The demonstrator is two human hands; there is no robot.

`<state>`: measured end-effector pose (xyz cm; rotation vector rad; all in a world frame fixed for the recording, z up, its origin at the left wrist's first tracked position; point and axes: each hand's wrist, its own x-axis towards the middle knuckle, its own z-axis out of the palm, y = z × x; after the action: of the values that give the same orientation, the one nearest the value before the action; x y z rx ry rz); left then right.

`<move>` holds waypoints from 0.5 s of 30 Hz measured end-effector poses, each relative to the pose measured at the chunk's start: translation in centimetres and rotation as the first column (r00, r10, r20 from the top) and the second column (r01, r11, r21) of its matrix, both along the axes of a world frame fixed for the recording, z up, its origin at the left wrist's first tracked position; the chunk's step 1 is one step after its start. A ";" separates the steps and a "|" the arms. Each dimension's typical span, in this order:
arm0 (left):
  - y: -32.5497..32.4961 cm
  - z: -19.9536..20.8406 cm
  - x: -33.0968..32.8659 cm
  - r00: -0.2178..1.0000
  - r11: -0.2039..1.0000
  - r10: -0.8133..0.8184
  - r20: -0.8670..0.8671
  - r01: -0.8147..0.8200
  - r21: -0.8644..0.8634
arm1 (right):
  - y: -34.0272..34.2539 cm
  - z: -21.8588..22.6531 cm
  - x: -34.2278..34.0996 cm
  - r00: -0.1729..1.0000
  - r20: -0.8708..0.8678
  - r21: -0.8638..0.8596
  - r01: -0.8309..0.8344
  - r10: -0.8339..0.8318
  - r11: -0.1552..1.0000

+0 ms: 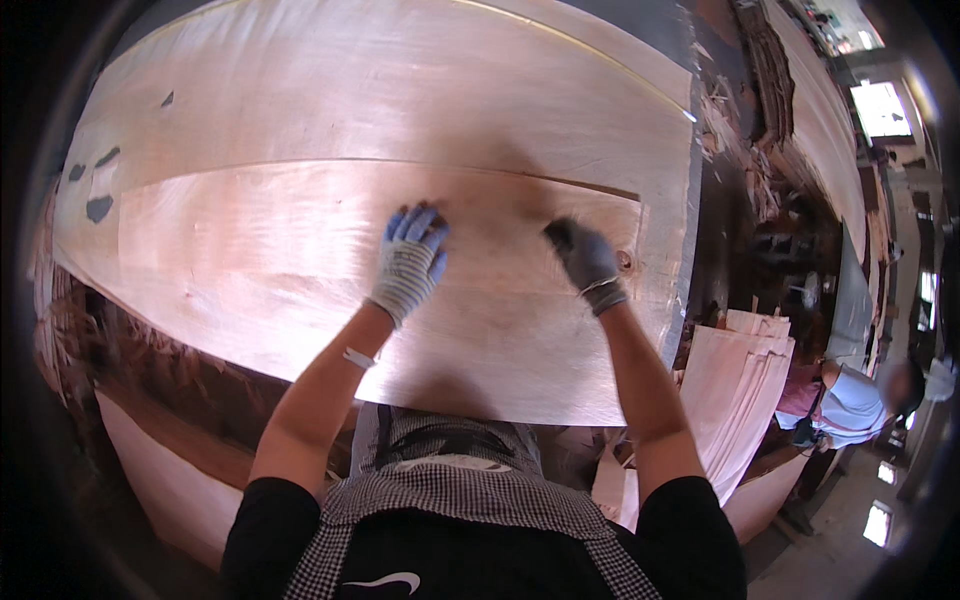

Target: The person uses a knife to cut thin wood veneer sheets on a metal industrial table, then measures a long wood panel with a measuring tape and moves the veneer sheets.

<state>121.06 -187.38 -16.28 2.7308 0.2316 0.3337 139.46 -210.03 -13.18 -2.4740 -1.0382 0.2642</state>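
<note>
Closest to the camera, a black shirt (480, 565) is overlaid by a checked cloth apron (460, 497). On the left hand (410, 260), a ribbed, pale striped knit glove with blue-coated fingers is worn; its fingers are slightly bent and parted, nothing is seen gripped, and they are laid over a thin wood sheet (270, 225). By the right hand (585, 258), in a dark grey glove, the fingers are drawn together; they are blurred, and whether anything is pinched there cannot be told. Under both hands the smooth, pinkish sheet is spread, its long upper edge slightly bowed in this view and a round brown knot (625, 260) set just right of the right hand. Beyond its upper edge, a larger pale sheet (330, 90) is exposed, broken by ragged dark holes (99, 208) well left of the left hand and crossed by a narrow yellowish strip (590, 50) ahead of the right hand. Below and right of the right hand, long layered wood strips (735, 375) are piled. Farther right, a co-worker in a light blue top (850, 400) can be seen
</note>
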 end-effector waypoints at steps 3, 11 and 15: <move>6.6 -2.5 0.8 0.970 0.969 0.241 -0.007 -0.241 -0.050 | -1.9 -2.6 -2.7 0.939 -0.172 -0.093 0.284 -0.297 0.954; 12.2 -2.2 -2.9 0.898 0.900 0.424 0.116 -0.432 0.052 | 8.0 -3.2 -6.1 0.980 0.031 0.078 -0.200 0.198 0.977; 12.3 -2.7 -3.1 0.854 0.857 0.514 0.076 -0.515 -0.015 | 23.4 -2.1 -9.6 0.972 -0.137 -0.268 -0.220 0.189 0.938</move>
<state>117.97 -175.05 -19.01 2.6109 0.9513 0.5819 129.86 -186.63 -15.32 -2.5612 -1.2896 0.6480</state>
